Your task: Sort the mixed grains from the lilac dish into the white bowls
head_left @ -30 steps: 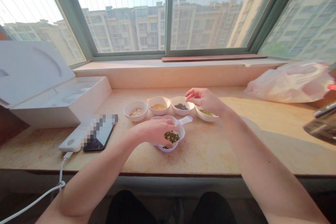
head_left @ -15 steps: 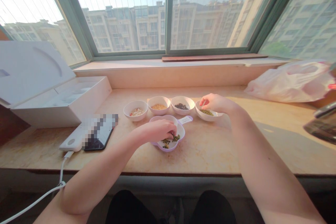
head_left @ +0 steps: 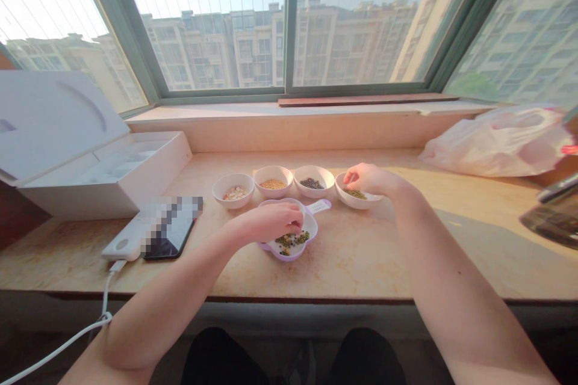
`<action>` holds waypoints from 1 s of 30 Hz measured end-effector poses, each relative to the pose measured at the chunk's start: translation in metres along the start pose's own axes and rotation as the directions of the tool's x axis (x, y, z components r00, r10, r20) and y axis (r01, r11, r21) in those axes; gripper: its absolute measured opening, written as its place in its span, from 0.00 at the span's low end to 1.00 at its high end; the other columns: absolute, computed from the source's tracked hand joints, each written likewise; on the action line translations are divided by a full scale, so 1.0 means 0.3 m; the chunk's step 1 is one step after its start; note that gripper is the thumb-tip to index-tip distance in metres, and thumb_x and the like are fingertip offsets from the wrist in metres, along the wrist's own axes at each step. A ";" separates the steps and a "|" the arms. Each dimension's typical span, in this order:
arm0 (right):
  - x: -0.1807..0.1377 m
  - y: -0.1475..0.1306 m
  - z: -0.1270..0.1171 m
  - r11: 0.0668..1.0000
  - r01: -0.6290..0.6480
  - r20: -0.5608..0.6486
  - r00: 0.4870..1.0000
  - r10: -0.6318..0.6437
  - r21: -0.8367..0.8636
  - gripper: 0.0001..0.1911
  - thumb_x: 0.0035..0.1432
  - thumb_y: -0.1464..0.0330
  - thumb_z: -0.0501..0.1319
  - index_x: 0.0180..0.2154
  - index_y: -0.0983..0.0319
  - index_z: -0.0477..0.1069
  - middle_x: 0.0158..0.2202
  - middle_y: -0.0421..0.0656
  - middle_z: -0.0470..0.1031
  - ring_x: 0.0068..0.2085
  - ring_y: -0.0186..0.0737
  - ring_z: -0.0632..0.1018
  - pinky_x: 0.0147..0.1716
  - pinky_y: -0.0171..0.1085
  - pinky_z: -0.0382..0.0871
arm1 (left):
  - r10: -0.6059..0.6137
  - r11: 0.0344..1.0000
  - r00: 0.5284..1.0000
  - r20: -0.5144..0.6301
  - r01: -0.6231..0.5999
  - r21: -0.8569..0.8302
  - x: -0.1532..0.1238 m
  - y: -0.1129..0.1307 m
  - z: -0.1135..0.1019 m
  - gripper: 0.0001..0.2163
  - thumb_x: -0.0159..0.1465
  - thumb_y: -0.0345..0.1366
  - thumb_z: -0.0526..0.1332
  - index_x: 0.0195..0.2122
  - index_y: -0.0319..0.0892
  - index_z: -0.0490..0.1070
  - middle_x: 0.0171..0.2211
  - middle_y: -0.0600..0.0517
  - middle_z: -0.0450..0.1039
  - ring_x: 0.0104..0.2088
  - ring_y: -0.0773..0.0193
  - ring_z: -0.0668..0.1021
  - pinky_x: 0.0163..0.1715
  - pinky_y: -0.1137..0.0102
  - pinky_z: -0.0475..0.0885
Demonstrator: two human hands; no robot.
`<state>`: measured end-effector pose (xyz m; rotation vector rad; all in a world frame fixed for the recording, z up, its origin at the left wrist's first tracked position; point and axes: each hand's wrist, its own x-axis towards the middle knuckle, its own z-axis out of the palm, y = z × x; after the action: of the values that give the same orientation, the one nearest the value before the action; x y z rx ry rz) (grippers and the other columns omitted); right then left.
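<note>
My left hand (head_left: 276, 221) hangs over a purple-rimmed dish with a handle (head_left: 315, 236), its fingers bent and close together above mixed green, dark and yellow beans (head_left: 293, 243). What lies between those fingertips is too small to make out. At the rightmost white bowl (head_left: 361, 203), my right hand (head_left: 369, 179) has thumb and fingers pinched just over the green beans (head_left: 354, 194); whether it holds any is hidden. To the left stand a bowl of black beans (head_left: 311, 194), a bowl of yellow grains (head_left: 273, 194) and a bowl of pale pieces (head_left: 232, 204).
An open white box (head_left: 149, 174) sits at the left of the counter (head_left: 352, 271). In front of it lie a white power bank (head_left: 121, 245) with a cable and a black phone (head_left: 174, 240). A plastic bag (head_left: 497, 141) is at the back right, near a dark glossy object (head_left: 553, 216).
My left hand has lifted slightly, and more loose beans show in the purple-rimmed dish beneath it. The right hand stays at its bowl almost unmoved.
</note>
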<state>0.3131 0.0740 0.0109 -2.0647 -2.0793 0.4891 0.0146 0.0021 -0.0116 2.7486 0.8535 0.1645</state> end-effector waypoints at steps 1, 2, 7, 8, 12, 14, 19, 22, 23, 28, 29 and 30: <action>-0.006 -0.005 -0.003 1.000 -0.015 -0.009 1.000 0.015 -0.006 0.08 0.47 0.68 0.65 0.33 0.59 0.79 0.36 0.43 0.81 0.32 0.40 0.77 0.28 0.35 0.65 | -0.007 1.000 1.000 0.001 0.007 -0.026 0.001 -0.003 -0.002 0.07 0.70 0.31 0.61 0.35 0.42 0.77 0.42 0.51 0.76 0.42 0.63 0.78 0.44 0.69 0.71; -0.013 -0.011 -0.006 1.000 -0.028 -0.019 0.999 0.028 -0.013 0.07 0.48 0.67 0.65 0.33 0.60 0.79 0.36 0.43 0.81 0.32 0.40 0.77 0.28 0.35 0.64 | -0.015 0.999 1.000 0.005 0.016 -0.050 0.003 -0.005 -0.005 0.07 0.70 0.32 0.61 0.34 0.42 0.77 0.41 0.52 0.76 0.41 0.64 0.78 0.44 0.70 0.70; -0.054 -0.054 -0.009 0.998 -0.061 -0.112 0.992 0.061 0.001 0.09 0.52 0.63 0.64 0.35 0.59 0.80 0.37 0.44 0.82 0.34 0.41 0.78 0.28 0.36 0.64 | -0.047 0.992 0.999 0.005 0.047 -0.117 0.002 -0.009 -0.020 0.08 0.69 0.35 0.64 0.32 0.40 0.78 0.37 0.52 0.77 0.36 0.64 0.78 0.39 0.70 0.69; -0.060 -0.065 -0.007 0.999 -0.049 -0.151 0.987 0.051 0.015 0.10 0.53 0.63 0.64 0.35 0.59 0.80 0.38 0.45 0.83 0.35 0.42 0.79 0.29 0.36 0.65 | -0.046 0.988 0.999 -0.018 0.043 -0.150 0.001 -0.010 -0.023 0.08 0.68 0.34 0.65 0.32 0.40 0.78 0.36 0.52 0.77 0.36 0.64 0.78 0.39 0.70 0.68; -0.065 -0.105 0.009 0.992 0.062 -0.297 0.955 -0.027 0.110 0.12 0.57 0.61 0.63 0.34 0.61 0.80 0.38 0.47 0.83 0.36 0.43 0.79 0.34 0.37 0.67 | -0.142 0.886 0.971 -0.191 0.039 -0.463 -0.002 -0.014 -0.034 0.06 0.65 0.34 0.66 0.32 0.40 0.79 0.32 0.52 0.77 0.34 0.66 0.76 0.37 0.70 0.68; -0.061 -0.121 0.018 0.976 0.148 -0.329 0.940 -0.088 0.162 0.13 0.59 0.59 0.61 0.34 0.61 0.80 0.35 0.46 0.83 0.35 0.43 0.79 0.35 0.37 0.67 | -0.228 0.709 0.940 -0.254 -0.018 -0.705 -0.004 -0.013 -0.041 0.09 0.65 0.38 0.67 0.30 0.39 0.77 0.28 0.53 0.75 0.31 0.67 0.74 0.34 0.71 0.68; -0.058 -0.149 0.046 0.935 0.300 -0.402 0.892 -0.204 0.191 0.13 0.59 0.60 0.62 0.33 0.62 0.80 0.31 0.45 0.81 0.33 0.41 0.77 0.36 0.38 0.66 | -0.323 0.039 0.886 -0.333 -0.339 -0.940 -0.006 -0.007 -0.055 0.19 0.59 0.48 0.74 0.27 0.37 0.72 0.24 0.56 0.68 0.27 0.73 0.70 0.29 0.77 0.67; -0.077 -0.180 0.065 0.855 0.443 -0.451 0.843 -0.295 0.270 0.15 0.61 0.58 0.62 0.33 0.63 0.79 0.29 0.44 0.80 0.32 0.40 0.75 0.35 0.38 0.66 | -0.400 -0.161 0.869 -0.293 -0.381 -0.910 0.003 -0.013 -0.048 0.16 0.58 0.41 0.77 0.30 0.36 0.74 0.28 0.55 0.71 0.28 0.75 0.73 0.31 0.80 0.70; -0.088 -0.194 0.073 0.810 0.497 -0.456 0.826 -0.331 0.312 0.16 0.62 0.57 0.62 0.33 0.63 0.79 0.30 0.44 0.80 0.32 0.40 0.75 0.35 0.38 0.66 | -0.429 -0.196 0.863 -0.267 -0.377 -0.905 0.007 -0.017 -0.043 0.14 0.59 0.39 0.76 0.31 0.36 0.74 0.29 0.54 0.73 0.29 0.75 0.74 0.32 0.80 0.71; -0.146 -0.278 0.121 0.598 0.593 -0.390 0.805 -0.447 0.539 0.21 0.59 0.51 0.66 0.40 0.63 0.80 0.33 0.44 0.80 0.30 0.37 0.75 0.29 0.36 0.67 | -0.495 -0.193 0.848 -0.191 -0.322 -0.927 0.022 -0.026 -0.019 0.12 0.61 0.38 0.75 0.33 0.35 0.77 0.30 0.53 0.75 0.31 0.74 0.76 0.35 0.78 0.72; -0.153 -0.292 0.134 0.575 0.586 -0.364 0.808 -0.462 0.571 0.22 0.57 0.51 0.68 0.43 0.63 0.80 0.33 0.44 0.80 0.29 0.36 0.75 0.27 0.36 0.66 | -0.498 -0.161 0.846 -0.192 -0.307 -0.938 0.024 -0.024 -0.014 0.13 0.61 0.40 0.75 0.33 0.35 0.78 0.30 0.52 0.76 0.31 0.74 0.76 0.35 0.78 0.72; -0.157 -0.303 0.148 0.558 0.581 -0.346 0.809 -0.476 0.593 0.23 0.56 0.51 0.70 0.44 0.63 0.81 0.33 0.44 0.80 0.28 0.36 0.75 0.26 0.35 0.66 | -0.497 -0.125 0.846 -0.193 -0.290 -0.949 0.026 -0.021 -0.009 0.14 0.60 0.41 0.75 0.34 0.35 0.79 0.30 0.52 0.77 0.31 0.73 0.77 0.36 0.77 0.72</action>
<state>0.2136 0.0235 0.0063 -0.9515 -1.8893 0.8016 0.0171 0.0120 -0.0104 0.9706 0.5560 1.0913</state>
